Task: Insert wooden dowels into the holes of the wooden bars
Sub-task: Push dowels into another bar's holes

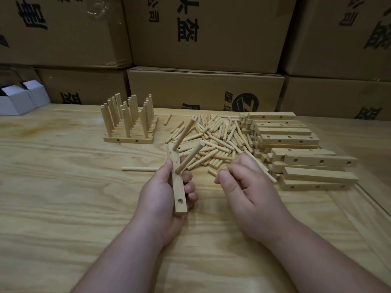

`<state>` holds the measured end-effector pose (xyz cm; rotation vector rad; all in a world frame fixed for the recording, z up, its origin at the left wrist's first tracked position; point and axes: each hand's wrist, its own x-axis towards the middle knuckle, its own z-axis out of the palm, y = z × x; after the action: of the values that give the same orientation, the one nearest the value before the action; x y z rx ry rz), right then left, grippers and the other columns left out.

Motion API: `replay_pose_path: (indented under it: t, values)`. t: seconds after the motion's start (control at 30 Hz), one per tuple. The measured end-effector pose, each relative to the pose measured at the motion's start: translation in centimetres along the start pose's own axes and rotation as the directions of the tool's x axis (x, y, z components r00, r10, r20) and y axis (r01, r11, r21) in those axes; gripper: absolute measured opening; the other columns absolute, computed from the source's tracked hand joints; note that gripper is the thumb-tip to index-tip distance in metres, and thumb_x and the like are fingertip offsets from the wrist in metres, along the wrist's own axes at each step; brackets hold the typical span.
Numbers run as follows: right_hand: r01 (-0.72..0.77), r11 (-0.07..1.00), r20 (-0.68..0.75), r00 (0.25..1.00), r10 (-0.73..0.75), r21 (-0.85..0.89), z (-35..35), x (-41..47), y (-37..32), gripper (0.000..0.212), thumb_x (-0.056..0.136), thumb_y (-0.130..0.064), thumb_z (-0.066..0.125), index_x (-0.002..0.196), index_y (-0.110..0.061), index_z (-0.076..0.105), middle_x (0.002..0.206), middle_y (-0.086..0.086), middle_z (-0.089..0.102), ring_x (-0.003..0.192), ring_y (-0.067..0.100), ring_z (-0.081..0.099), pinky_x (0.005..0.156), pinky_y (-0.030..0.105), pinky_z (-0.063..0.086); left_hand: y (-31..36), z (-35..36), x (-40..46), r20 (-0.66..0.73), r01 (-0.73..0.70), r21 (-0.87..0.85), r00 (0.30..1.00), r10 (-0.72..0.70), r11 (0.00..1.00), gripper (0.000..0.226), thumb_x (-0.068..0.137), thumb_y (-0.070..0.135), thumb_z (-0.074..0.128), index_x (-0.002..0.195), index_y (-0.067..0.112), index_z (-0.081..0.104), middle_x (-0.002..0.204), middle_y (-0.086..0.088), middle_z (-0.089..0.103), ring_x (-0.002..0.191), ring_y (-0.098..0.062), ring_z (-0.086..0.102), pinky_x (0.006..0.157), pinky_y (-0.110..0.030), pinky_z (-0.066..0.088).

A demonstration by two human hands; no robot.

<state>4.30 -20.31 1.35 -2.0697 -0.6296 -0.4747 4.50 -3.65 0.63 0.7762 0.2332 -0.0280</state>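
Note:
My left hand [163,193] grips a short wooden bar [179,199], held upright just above the table. Two dowels stick out of the bar's upper holes: a far one [186,132] and a nearer one [189,158], both leaning right. The bar's lowest hole [180,201] is empty. My right hand [249,187] hovers at the near edge of the loose dowel pile [220,136], with its fingers curled. Thumb and forefinger pinch the pale end of a dowel [224,168]; the rest of it is hidden by the hand.
Finished bars with upright dowels [129,123] stand at the back left. Stacked empty bars [296,149] lie to the right of the pile. A single dowel [139,169] lies left of my left hand. Small white boxes [19,100] and brown cartons [203,89] line the table's far edge.

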Motion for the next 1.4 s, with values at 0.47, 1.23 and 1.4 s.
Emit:
replay_pose_path:
  t: [0.47, 1.23, 1.4]
  values:
    - [-0.327, 0.694, 0.165, 0.942, 0.292, 0.641, -0.18, 0.18, -0.34, 0.032, 0.079, -0.033, 0.069, 0.092, -0.004, 0.072, 0.077, 0.016, 0.074, 0.056, 0.019, 0.061, 0.054, 0.026, 0.05, 0.04, -0.1, -0.05, -0.073, -0.01, 0.045, 0.997, 0.013, 0.999, 0.035, 0.105, 0.038, 0.048, 0.096, 0.013, 0.072, 0.064, -0.004, 0.055, 0.05, -0.014, 0.045, 0.041, -0.025, 0.04]
    - [-0.277, 0.856, 0.247, 0.952, 0.181, 0.436, 0.26, -0.28, -0.73, 0.015, 0.079, -0.035, 0.076, 0.092, -0.031, 0.078, 0.08, 0.0, 0.078, 0.066, 0.013, 0.067, 0.065, 0.028, 0.058, -0.18, -0.13, -0.05, -0.104, -0.088, 0.137, 0.989, 0.103, 0.987, 0.03, 0.104, 0.042, 0.047, 0.11, 0.027, 0.072, 0.065, 0.003, 0.053, 0.047, -0.011, 0.043, 0.063, -0.034, 0.035]
    - [-0.266, 0.869, 0.255, 0.952, 0.17, 0.417, 0.28, -0.32, -0.69, 0.01, 0.082, -0.035, 0.076, 0.092, -0.034, 0.078, 0.08, -0.001, 0.077, 0.07, 0.023, 0.069, 0.068, 0.036, 0.06, -0.13, -0.09, -0.2, -0.111, -0.095, 0.1, 0.988, 0.106, 0.991, 0.035, 0.103, 0.044, 0.047, 0.104, 0.025, 0.077, 0.069, 0.001, 0.055, 0.05, -0.013, 0.044, 0.064, -0.038, 0.035]
